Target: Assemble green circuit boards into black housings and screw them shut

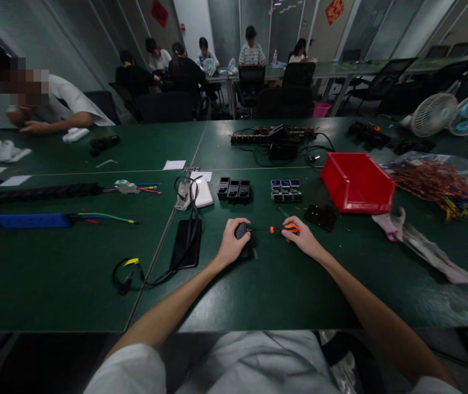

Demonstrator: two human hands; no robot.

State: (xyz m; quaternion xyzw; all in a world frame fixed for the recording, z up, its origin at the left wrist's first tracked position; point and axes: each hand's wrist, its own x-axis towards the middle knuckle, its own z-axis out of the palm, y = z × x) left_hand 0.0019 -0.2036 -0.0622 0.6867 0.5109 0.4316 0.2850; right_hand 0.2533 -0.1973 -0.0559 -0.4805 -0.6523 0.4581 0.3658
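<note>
My left hand (232, 242) is wrapped round a small black plastic part (241, 230) just above the green table. In my right hand (303, 238) is an orange-and-black screwdriver (285, 229), held by its handle. Its thin shaft points left, and the tip reaches the black part; whether it touches a screw is too small to tell. Several black housings (234, 190) stand in a block beyond my left hand. Beyond my right hand are small circuit boards (286, 190) in rows. A flat dark piece (320, 216) lies right of the screwdriver.
A red bin (359, 183) stands at the right, near bundled wires (426, 183) and a pale glove (426, 246). Left are a phone (185, 244) under a looped black cable, a white box (202, 192) and a blue power strip (23, 220). Another person (65, 104) sits at far left.
</note>
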